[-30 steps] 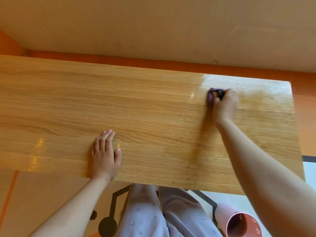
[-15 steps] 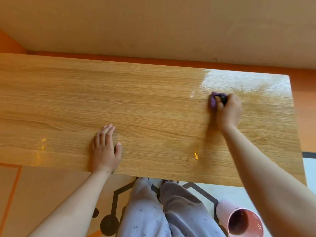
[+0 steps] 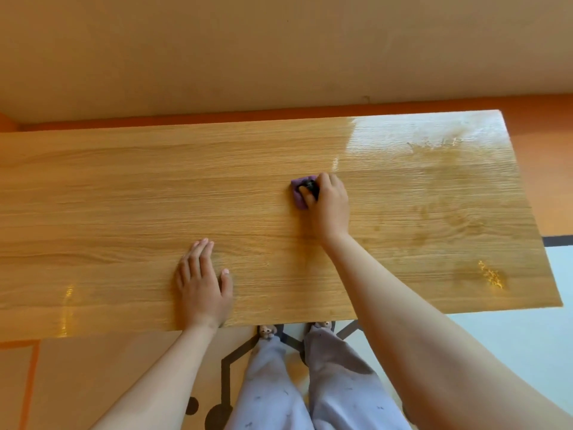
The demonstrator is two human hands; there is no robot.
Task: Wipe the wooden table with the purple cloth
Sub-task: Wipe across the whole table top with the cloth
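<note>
The wooden table (image 3: pixel 124 197) fills the middle of the head view, its grain running left to right. My right hand (image 3: pixel 330 206) presses a small purple cloth (image 3: pixel 299 193) with a dark patch onto the top, right of centre; most of the cloth is hidden under my fingers. My left hand (image 3: pixel 203 283) lies flat on the table near the front edge, fingers together and holding nothing. Wet streaks and glare show on the table's right part (image 3: pixel 434 169).
A beige wall (image 3: pixel 279 51) rises behind the table's far edge above an orange strip. The table's right end (image 3: pixel 527 212) drops off to the floor. My legs in pale trousers (image 3: pixel 310 383) stand under the front edge.
My right hand has slid the purple cloth leftward and toward me across the table. The view has shifted right, and the pink cup on the floor has left the frame. My left hand stays planted.
</note>
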